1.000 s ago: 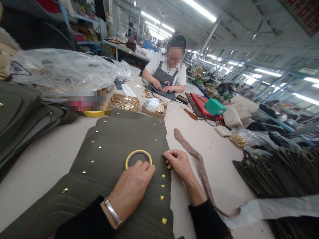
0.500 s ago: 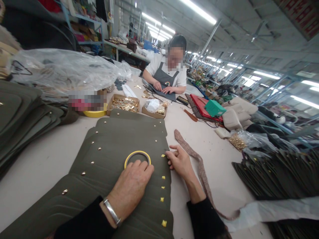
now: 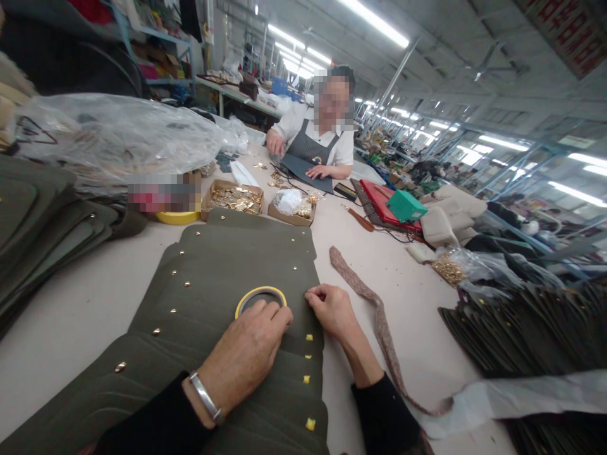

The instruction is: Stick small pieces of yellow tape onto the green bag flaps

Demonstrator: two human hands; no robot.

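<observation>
My left hand (image 3: 249,354) is closed on a roll of yellow tape (image 3: 261,290), which rests on overlapping dark olive panels (image 3: 237,253). My right hand (image 3: 336,311) has its thumb and fingertips pressed together at the right edge of these panels. Whatever lies under those fingertips is hidden. Below them, along the same edge, are several small yellow tape pieces (image 3: 310,424). Shiny metal studs (image 3: 120,366) run down the left side of the panels, and a few smaller ones sit near the upper right edge.
Across the table a co-worker (image 3: 313,142) handles a dark sheet. Boxes of gold-coloured metal parts (image 3: 234,197) stand beyond the panels. A brown strip (image 3: 363,287) lies to the right, near stacked dark panels (image 3: 531,328). More olive panels (image 3: 35,215) are piled at left.
My right hand's fingers have closed and moved slightly left onto the panel edge, covering the spot of the uppermost yellow piece. The co-worker has raised one hand and the sheet's edge.
</observation>
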